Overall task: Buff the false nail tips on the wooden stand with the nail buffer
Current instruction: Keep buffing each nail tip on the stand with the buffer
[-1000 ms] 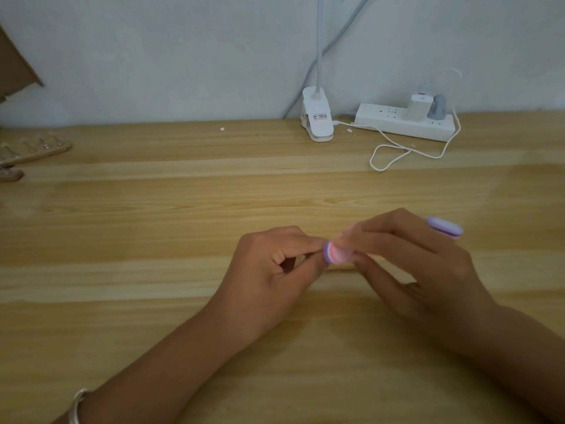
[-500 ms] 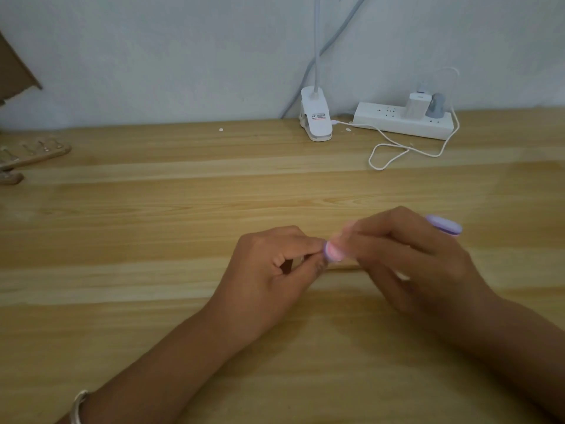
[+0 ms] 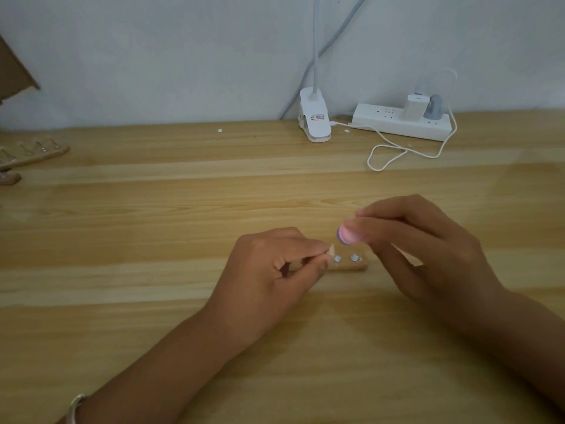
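Observation:
A small wooden stand (image 3: 351,265) lies on the table between my hands, with two round metal studs showing on its top. My left hand (image 3: 275,270) pinches a pale false nail tip (image 3: 331,250) between thumb and forefinger at the stand's left end. My right hand (image 3: 422,246) holds the pink and purple nail buffer (image 3: 346,235), whose rounded end points left, a little above the stand and just right of the nail tip. The rest of the buffer is hidden behind my fingers.
A white clip lamp (image 3: 315,120) and a white power strip (image 3: 402,120) with a looping cable (image 3: 394,154) sit by the far wall. Another wooden stand with nail tips (image 3: 30,153) lies at the far left edge of the wooden table (image 3: 153,240).
My right hand has lifted the buffer up and to the right, off the nail tip. The wooden stand and its studs, hidden before, now show between my hands.

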The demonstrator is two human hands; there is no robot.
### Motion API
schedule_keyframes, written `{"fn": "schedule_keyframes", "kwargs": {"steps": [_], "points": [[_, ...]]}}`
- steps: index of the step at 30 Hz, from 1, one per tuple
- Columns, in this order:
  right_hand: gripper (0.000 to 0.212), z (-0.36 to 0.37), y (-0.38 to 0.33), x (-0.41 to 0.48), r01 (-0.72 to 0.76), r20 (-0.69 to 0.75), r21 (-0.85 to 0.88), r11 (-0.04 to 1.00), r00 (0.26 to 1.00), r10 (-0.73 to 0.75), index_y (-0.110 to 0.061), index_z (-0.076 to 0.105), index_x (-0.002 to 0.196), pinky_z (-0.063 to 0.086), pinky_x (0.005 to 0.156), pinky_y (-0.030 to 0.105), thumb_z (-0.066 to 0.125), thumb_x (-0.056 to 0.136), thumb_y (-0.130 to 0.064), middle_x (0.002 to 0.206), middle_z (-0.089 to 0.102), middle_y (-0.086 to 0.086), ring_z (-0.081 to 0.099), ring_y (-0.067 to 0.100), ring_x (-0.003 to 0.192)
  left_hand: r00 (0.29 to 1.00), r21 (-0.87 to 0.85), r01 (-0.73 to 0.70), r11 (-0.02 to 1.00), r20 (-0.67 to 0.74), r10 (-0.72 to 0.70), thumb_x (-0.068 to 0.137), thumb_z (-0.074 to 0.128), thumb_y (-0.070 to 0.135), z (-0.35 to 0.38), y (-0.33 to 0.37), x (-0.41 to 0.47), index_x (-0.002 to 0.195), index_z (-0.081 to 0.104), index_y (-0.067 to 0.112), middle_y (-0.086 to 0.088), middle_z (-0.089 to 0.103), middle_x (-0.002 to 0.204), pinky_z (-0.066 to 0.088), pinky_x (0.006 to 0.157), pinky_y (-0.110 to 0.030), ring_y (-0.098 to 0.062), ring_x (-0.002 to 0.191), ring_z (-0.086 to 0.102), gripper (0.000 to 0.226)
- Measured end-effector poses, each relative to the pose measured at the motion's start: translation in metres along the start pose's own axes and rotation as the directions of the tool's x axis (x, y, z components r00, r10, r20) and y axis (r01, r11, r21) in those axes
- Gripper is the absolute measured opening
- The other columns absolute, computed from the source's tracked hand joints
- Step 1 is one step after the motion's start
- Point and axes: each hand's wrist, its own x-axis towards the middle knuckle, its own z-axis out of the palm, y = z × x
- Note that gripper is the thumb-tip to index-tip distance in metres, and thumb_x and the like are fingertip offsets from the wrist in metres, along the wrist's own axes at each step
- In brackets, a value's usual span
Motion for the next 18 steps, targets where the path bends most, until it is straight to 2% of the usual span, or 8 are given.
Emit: {"fn": "schedule_keyframes", "kwargs": {"steps": [1,2,3,5,7,10,13,18], "points": [[0.032,0.001,-0.003,-0.001,0.029,-0.01,0.015,0.999,1.0,-0.029,-0.011,0.074,0.113,0.055,0.072,0.039,0.063,0.09,0.009,0.106,0.067,0.006,0.068,0.02,0.095,1.0,0.004,-0.011,1.0,0.004,0.011,0.087,0.07,0.016,0.0,0.001,0.0,0.083,0.077,0.014,0.006,0.059,0.064,0.04,0.051,-0.024,-0.009,0.057,0.053,0.009],[0.03,0.002,-0.008,-0.001,0.071,-0.003,0.015,0.997,0.997,-0.071,-0.008,0.074,0.112,0.052,0.081,0.029,0.059,0.093,0.009,0.105,0.067,0.008,0.066,0.019,0.096,1.0,0.005,-0.027,1.0,0.009,0.027,0.088,0.069,0.019,0.0,0.002,0.001,0.085,0.078,0.015,0.006,0.06,0.064,0.041,0.051,-0.025,-0.009,0.057,0.054,0.01],[0.03,0.003,-0.012,0.0,0.113,0.018,-0.008,0.994,0.993,-0.113,-0.007,0.075,0.111,0.044,0.091,0.018,0.054,0.095,0.008,0.104,0.068,0.009,0.064,0.018,0.096,0.999,0.008,-0.043,0.999,0.014,0.043,0.089,0.067,0.022,-0.001,0.003,0.001,0.087,0.078,0.016,0.006,0.061,0.064,0.043,0.051,-0.026,-0.008,0.058,0.055,0.013],[0.034,0.002,-0.014,0.003,0.164,0.066,-0.088,0.983,0.985,-0.158,-0.007,0.076,0.109,0.029,0.097,0.007,0.047,0.097,0.008,0.102,0.068,0.01,0.06,0.018,0.096,0.999,0.011,-0.047,0.999,0.02,0.047,0.089,0.066,0.022,-0.001,0.003,0.0,0.088,0.078,0.015,0.005,0.062,0.065,0.044,0.051,-0.029,-0.007,0.058,0.055,0.014],[0.035,0.0,-0.008,0.004,0.131,0.074,-0.124,0.984,0.99,-0.123,-0.006,0.076,0.107,0.031,0.095,0.007,0.053,0.09,0.014,0.101,0.069,0.012,0.064,0.021,0.093,1.0,0.017,-0.023,1.0,0.017,0.022,0.086,0.069,0.015,-0.001,0.002,0.0,0.086,0.078,0.013,0.004,0.062,0.064,0.041,0.051,-0.025,-0.005,0.057,0.052,0.009],[0.033,0.0,-0.008,0.002,0.107,0.048,-0.076,0.991,0.994,-0.103,-0.005,0.073,0.112,0.044,0.09,0.018,0.06,0.088,0.013,0.104,0.068,0.014,0.067,0.025,0.092,1.0,-0.013,-0.011,1.0,0.014,0.011,0.086,0.07,0.017,-0.001,0.002,0.001,0.086,0.078,0.013,0.003,0.062,0.064,0.039,0.051,-0.022,-0.006,0.056,0.052,0.009],[0.031,0.002,-0.012,-0.001,0.175,0.074,-0.043,0.984,0.982,-0.172,-0.003,0.07,0.118,0.039,0.098,0.018,0.052,0.095,0.008,0.105,0.068,0.014,0.062,0.023,0.1,1.0,-0.071,-0.017,0.997,0.022,0.019,0.088,0.068,0.025,-0.002,0.003,0.0,0.09,0.079,0.014,0.003,0.064,0.065,0.043,0.051,-0.027,-0.009,0.059,0.056,0.015],[0.035,0.002,-0.01,0.002,0.138,0.082,-0.034,0.99,0.987,-0.135,-0.003,0.072,0.114,0.045,0.093,0.022,0.057,0.087,0.015,0.104,0.067,0.016,0.063,0.024,0.096,1.0,-0.082,0.009,0.997,0.031,-0.006,0.087,0.07,0.02,-0.001,0.001,0.0,0.092,0.079,0.017,0.006,0.064,0.067,0.044,0.052,-0.026,-0.01,0.059,0.057,0.011]]}}
